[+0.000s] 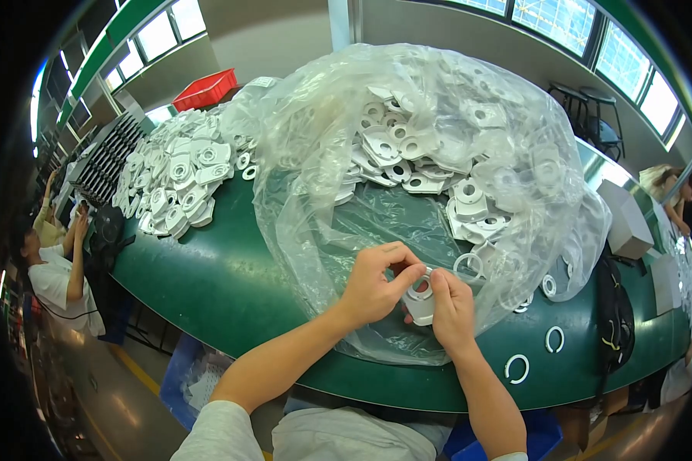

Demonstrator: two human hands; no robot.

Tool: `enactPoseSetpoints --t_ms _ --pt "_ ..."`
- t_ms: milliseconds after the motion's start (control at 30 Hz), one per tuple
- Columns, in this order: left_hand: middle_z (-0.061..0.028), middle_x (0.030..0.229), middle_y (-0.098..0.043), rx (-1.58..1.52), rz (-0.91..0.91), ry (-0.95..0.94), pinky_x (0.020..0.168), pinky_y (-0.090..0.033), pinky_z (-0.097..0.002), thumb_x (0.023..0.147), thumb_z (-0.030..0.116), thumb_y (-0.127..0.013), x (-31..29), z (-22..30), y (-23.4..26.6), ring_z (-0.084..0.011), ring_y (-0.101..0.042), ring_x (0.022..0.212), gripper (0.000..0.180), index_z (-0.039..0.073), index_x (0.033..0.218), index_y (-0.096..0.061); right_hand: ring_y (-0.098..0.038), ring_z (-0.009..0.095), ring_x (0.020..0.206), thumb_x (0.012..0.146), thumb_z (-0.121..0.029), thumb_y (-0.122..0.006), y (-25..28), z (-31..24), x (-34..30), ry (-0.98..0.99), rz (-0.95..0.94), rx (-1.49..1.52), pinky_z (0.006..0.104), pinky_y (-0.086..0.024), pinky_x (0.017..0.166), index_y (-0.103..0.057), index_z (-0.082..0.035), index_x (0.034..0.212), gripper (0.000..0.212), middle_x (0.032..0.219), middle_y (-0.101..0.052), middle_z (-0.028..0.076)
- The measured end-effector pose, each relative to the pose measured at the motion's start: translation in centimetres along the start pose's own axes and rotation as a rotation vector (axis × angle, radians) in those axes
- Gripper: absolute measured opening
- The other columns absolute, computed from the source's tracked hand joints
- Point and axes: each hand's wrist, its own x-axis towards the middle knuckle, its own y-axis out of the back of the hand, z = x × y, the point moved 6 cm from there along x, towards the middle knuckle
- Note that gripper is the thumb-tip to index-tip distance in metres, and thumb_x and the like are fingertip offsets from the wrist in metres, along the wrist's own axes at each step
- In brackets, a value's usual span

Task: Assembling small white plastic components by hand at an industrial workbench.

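Observation:
Between my hands is a white plastic part [420, 310] with a round hole near its far end, held over the near edge of a large clear plastic bag [300, 223]. My left hand [380, 283] pinches it by the ring-shaped far end, thumb and forefinger closed. On the other side, my right hand [453, 306] is closed around its right edge, thumb on top. Fingers cover part of the rim. Many similar white parts [427, 180] lie heaped inside the open bag beyond my hands. A thin white ring [469, 266] rests just right of them.
A loose pile of white parts [181, 173] covers the left of the green table [207, 269], with a red bin [205, 89] behind. Two split white rings [517, 369] lie at the near right. A black bag [615, 315] hangs at the right edge. Other people [61, 280] sit left and right.

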Motion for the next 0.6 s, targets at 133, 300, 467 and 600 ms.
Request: enactPoseSetpoints --t_ms 133,300,467,600 --pt "-0.0064 0.079 -0.06 -0.07 0.015 0.054 0.061 -0.043 -0.0234 0.082 0.007 -0.063 0.6 -0.7 -0.6 -0.0113 -0.056 0.069 0.01 -0.001 0.087 -0.065 -0.06 0.014 0.056 0.099 -0.022 -0.038 0.8 0.2 0.1 -0.017 0.034 0.007 0.0231 -0.048 0.05 -0.055 0.001 0.083 0.032 0.073 -0.063 0.009" --pt "-0.0066 0.082 -0.061 -0.02 -0.017 -0.101 0.06 -0.044 -0.0239 0.079 0.003 -0.064 0.5 0.7 -0.3 -0.0123 -0.057 0.068 0.01 0.001 0.088 -0.066 -0.058 0.012 0.058 0.091 -0.013 -0.048 1.5 -0.7 0.1 0.275 0.107 -0.321 0.0256 -0.046 0.053 -0.059 0.003 0.085 0.02 0.069 -0.061 0.008" --pt "-0.0062 0.081 -0.06 0.026 -0.032 -0.18 0.06 -0.044 -0.0237 0.074 0.001 -0.066 0.3 1.5 -0.4 -0.0126 -0.056 0.068 0.013 0.002 0.087 -0.065 -0.053 0.015 0.053 0.085 -0.011 -0.053 1.2 -2.6 -0.5 0.304 0.153 -0.445 0.0279 -0.042 0.052 -0.059 0.002 0.082 0.015 0.062 -0.058 0.01" --pt "-0.0055 0.077 -0.059 -0.027 -0.019 -0.186 0.058 -0.044 -0.0246 0.072 0.003 -0.066 0.3 1.4 -0.5 -0.013 -0.055 0.064 0.011 0.002 0.083 -0.064 -0.056 0.017 0.052 0.083 -0.011 -0.055 1.0 -3.3 -0.9 0.312 0.181 -0.563 0.0292 -0.041 0.05 -0.059 0.002 0.079 0.014 0.06 -0.057 0.011"
